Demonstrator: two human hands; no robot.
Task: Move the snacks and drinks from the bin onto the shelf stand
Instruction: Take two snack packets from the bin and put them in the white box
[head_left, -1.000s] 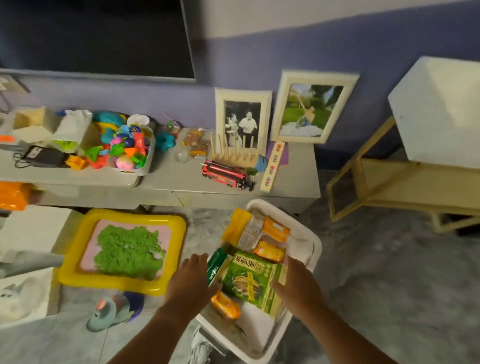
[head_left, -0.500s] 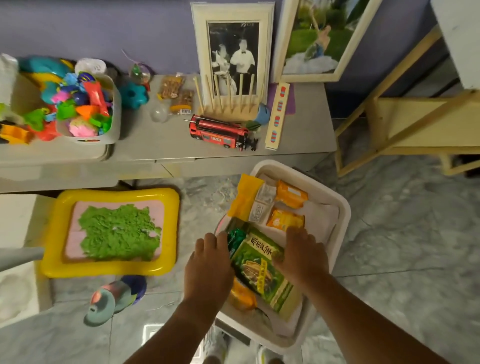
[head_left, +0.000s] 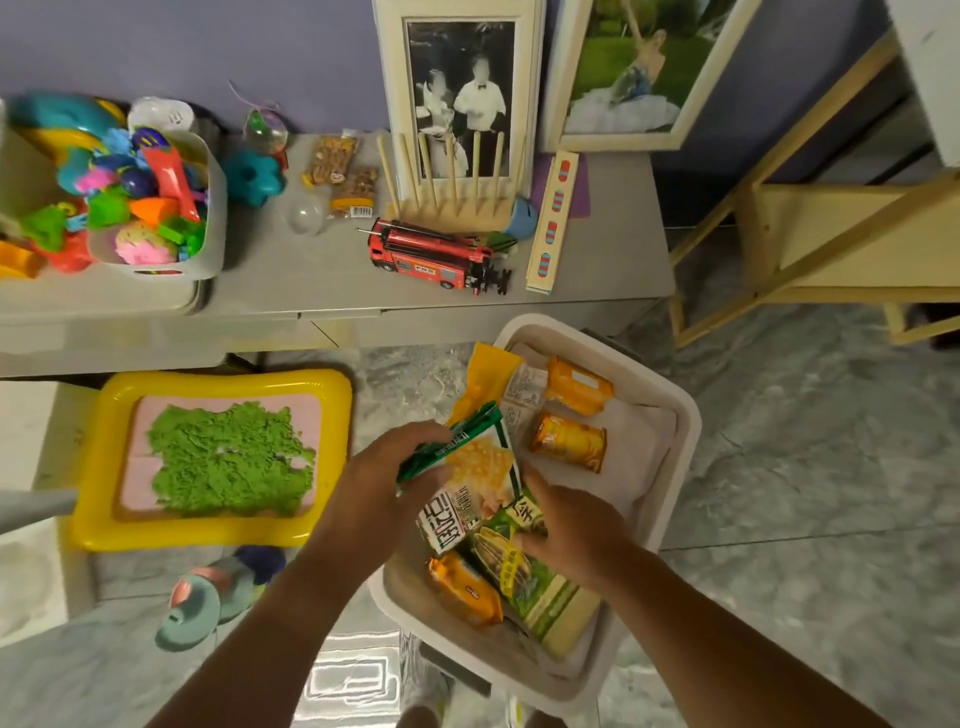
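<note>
Lifted since before, cracker packet (head_left: 475, 470) is pinched by left hand (head_left: 379, 483). Right hand (head_left: 571, 525) presses sunflower-seed bag (head_left: 524, 577), fingers straight. Light, crinkly; grip edges.

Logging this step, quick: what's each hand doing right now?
Left hand: holding the cracker pack.
Right hand: on the green bag; grip unclear.

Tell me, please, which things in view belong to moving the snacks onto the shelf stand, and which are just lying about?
Part of the job:
white bin
cracker packet, gripped by the left hand
green seed packet, under the right hand
orange snack packs
wooden shelf stand

Just lying about:
toy bus
yellow sand tray
toy basket
photo frames
</note>
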